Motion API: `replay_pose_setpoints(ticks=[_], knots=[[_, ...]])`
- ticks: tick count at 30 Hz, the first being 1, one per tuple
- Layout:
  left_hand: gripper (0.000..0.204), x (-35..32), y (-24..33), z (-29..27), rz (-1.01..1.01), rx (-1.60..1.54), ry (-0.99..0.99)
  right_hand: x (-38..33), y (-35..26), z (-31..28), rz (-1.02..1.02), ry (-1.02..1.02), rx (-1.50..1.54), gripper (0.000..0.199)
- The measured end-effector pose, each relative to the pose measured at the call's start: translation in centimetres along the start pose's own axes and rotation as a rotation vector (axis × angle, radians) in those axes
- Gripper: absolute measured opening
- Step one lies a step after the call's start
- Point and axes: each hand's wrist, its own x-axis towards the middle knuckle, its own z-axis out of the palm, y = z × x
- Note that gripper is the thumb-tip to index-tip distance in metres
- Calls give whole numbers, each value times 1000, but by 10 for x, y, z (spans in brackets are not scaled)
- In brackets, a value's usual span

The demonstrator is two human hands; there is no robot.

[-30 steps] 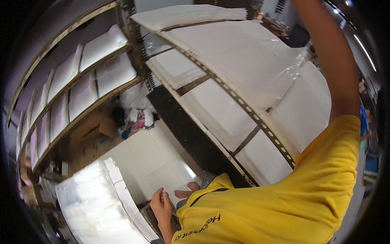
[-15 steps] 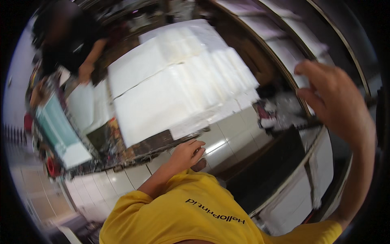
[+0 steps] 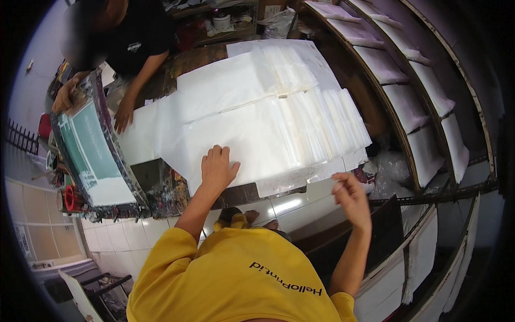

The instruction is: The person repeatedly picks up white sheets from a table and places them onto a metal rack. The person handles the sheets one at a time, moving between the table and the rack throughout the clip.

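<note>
While the right hand [image 3: 351, 199] was stretched up toward the racks a second ago, it now hangs in the air off the tabletop's near edge, fingers loosely curled and holding nothing that can be made out. The left hand [image 3: 217, 169] has come forward too — it lies flat, fingers spread, pressing on the nearest stack of clear plastic bags [image 3: 252, 137], close to that stack's front edge. More bags fan out in overlapping rows to the right, toward the curved shelves [image 3: 407, 102] that carry other white piles. The view has swung from the racks to the tabletop [image 3: 236, 192], so the work looks to have turned from the shelving to the bags lying here, with the left hand steadying the pile and the right free to pick at a sheet — that is a judgement only. Across the tabletop, another person's hand [image 3: 123, 114] rests beside a printing screen frame [image 3: 91, 153].
</note>
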Motion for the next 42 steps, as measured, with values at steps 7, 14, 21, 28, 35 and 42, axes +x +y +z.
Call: replay_pose_setpoints(ticks=[7,14,21,28,35,42], knots=[[19,-6,-43,33,12,64,-129,-16,49,58,195,-90,161,24],[16,2,-42,38,48,-94,-142,8,41,105,234,-245,94,29],[18,-18,50,6,193,-485,-145,26,14,121,67,-296,2,56],[16,-37,115,3,401,-697,-170,12,18,84,105,-174,-126,41],[12,-56,147,-10,718,-850,-165,-17,11,28,151,-67,-256,31],[12,-92,166,-48,1035,-1055,-360,-54,-51,-46,57,54,-563,23]])
